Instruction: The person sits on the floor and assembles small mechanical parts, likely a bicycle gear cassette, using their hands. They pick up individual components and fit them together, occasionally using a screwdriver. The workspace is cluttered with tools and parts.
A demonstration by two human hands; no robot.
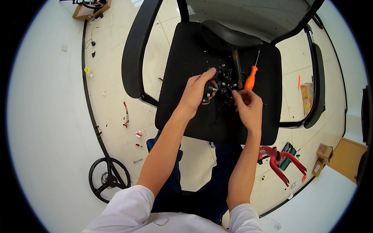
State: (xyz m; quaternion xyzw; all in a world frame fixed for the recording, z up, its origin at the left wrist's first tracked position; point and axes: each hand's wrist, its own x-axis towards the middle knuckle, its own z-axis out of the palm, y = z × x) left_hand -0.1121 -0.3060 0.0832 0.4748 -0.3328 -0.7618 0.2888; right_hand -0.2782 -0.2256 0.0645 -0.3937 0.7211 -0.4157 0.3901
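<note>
My left hand [192, 93] is closed around a black metal part with a silver round stud [210, 91], its thumb stretched along the top. To the right, my right hand [249, 107] has its thumb and fingertips pinched together at the edge of a heap of small black parts [224, 84]; what it pinches is too small to make out. The heap lies on the black seat [178, 66] of an office chair. Behind it rests a bicycle saddle [229, 35] with a worn seat post [236, 64]. An orange-handled screwdriver [251, 79] lies beside the post.
Chair armrests [134, 62] flank the seat. On the floor are a black spoked wheel [109, 180] at left, a red bicycle fork [278, 160] and green case [287, 155] at right, plus scattered small parts. Cardboard boxes [324, 153] stand by the right wall.
</note>
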